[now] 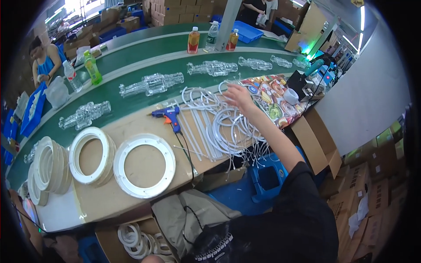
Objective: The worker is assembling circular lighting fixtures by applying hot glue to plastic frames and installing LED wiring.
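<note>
1. The right hand (238,94) is stretched out over the far side of the workbench (105,197), fingers spread loose and open, not clamped on anything. It sits right at the top edge of the heap of white tubes (219,127), touching or just above them, hard to tell which.
2. Can't see the left hand anywhere, so no idea what its fingers are doing.
3. The white tubes are a mix of curved loops and straight bits, piled on the bench between the glue gun (169,115) and a colourful printed sheet (269,98).
4. The blue glue gun lies on its side just left of the tubes, with its black cord running down off the bench edge.
5. One big white ring (144,165) lies flat near the front, with a stack of rings (91,155) beside it and more leaning on edge further left.
6. Containers: a cardboard box (107,241) under the bench has smaller white rings in it. A blue bin (267,177) below the tubes looks dark inside; I can't tell what's in it. An open cardboard box (318,140) hangs at the right end, contents hidden.
7. The green conveyor belt (131,70) behind carries clear plastic pieces (151,84) and a few drink bottles (193,40).
</note>
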The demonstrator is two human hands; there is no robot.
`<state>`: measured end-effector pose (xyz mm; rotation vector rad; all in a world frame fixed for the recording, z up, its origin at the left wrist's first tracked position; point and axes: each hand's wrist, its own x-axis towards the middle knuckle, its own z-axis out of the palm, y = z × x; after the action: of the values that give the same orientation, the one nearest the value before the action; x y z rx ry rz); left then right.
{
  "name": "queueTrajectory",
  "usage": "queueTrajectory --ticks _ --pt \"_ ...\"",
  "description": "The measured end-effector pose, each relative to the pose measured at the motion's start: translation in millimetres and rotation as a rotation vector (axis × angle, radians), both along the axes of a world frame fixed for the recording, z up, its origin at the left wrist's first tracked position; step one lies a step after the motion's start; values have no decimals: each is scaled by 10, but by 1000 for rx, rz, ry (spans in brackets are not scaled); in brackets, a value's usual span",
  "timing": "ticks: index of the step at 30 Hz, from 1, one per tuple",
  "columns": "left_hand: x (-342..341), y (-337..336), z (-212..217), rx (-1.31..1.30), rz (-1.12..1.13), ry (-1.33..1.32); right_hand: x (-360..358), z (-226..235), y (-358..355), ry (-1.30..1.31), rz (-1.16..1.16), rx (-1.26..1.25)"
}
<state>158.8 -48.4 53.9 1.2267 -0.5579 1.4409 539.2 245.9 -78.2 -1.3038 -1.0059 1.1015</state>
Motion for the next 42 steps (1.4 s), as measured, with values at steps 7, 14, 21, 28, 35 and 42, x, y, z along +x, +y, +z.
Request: queueTrajectory --ticks 7,14,21,28,35,42 --pt "-300 -180 -180 -2 -107 -2 1 449 -148 -107 -115 332" --pt "-166 -246 -51 -290 -70 65 213 775 -322 298 -147 518" --pt "-27 -341 -122 -385 31 85 1254 196 132 835 26 214" --pt "127 -346 -179 -345 159 155 666 907 -259 624 -38 362" --pt "1021 -388 399 -317 225 -24 348 1189 -294 140 49 462" --pt "1120 -203 449 -345 -194 -38 478 1191 -100 -188 97 477"
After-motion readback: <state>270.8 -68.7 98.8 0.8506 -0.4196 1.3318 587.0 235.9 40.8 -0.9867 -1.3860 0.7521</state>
